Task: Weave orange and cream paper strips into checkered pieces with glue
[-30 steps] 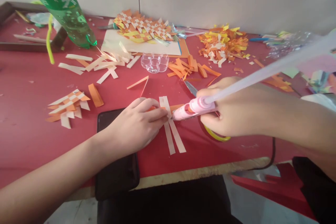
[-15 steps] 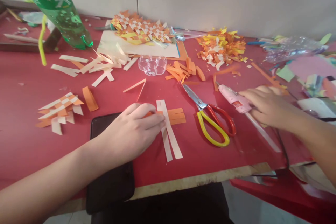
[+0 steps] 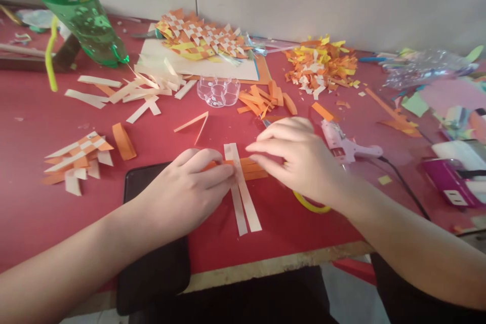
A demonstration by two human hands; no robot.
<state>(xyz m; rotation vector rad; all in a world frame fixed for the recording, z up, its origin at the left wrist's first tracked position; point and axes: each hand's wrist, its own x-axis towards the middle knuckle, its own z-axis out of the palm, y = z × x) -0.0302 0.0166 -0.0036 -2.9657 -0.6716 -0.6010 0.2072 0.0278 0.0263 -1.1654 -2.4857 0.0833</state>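
The person's left hand point(image 3: 190, 182) lay near the front edge of the red surface point(image 3: 34, 212), fingers pressed together and bearing down on the left ends of the orange strips point(image 3: 255, 168). It seemed to be pinning them where the two white strips point(image 3: 245, 202) crossed them, so the loose lattice would not slide. Whether the thumb pinched from below could not be seen. The right hand point(image 3: 299, 159) hovered at the orange strips' right ends, fingers loosely spread and holding nothing, its fingertips just touching the paper as if to square it up.

The glue gun point(image 3: 341, 144) lay on its side just beyond that hand, cord trailing right, within easy reach. A yellow scissor handle point(image 3: 309, 206) showed under the right wrist. A dark phone point(image 3: 152, 263) sat beneath the left forearm, and a small woven piece point(image 3: 76, 154) rested well to the left.
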